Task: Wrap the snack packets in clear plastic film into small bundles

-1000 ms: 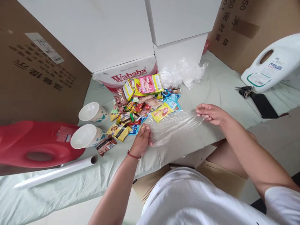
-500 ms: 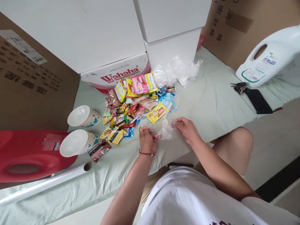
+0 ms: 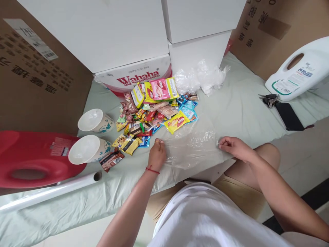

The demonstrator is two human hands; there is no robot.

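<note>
In the head view, a pale green cloth (image 3: 241,103) covers the surface, with a Wahaha carton (image 3: 138,77) and white boxes (image 3: 200,49) behind. Taking the clear plastic film (image 3: 191,145) as the clock's centre, the left hand (image 3: 157,152) grips its edge at 9 o'clock, thumb and fingers pinched together; the right hand (image 3: 235,149) pinches the edge at 3 o'clock. Half a second ago the film was bunched between hands held near each other; now they are well apart and it lies spread between them, so its opening-out seems well along. The yellow Nabati packet (image 3: 177,122) sits at 11 o'clock, the wrapped snacks (image 3: 147,116) at 10, crumpled plastic (image 3: 200,79) at 12, keys (image 3: 269,100) at 2, and a black phone (image 3: 289,116) between 2 and 3. Whether the film touches the packet, I cannot tell.
</note>
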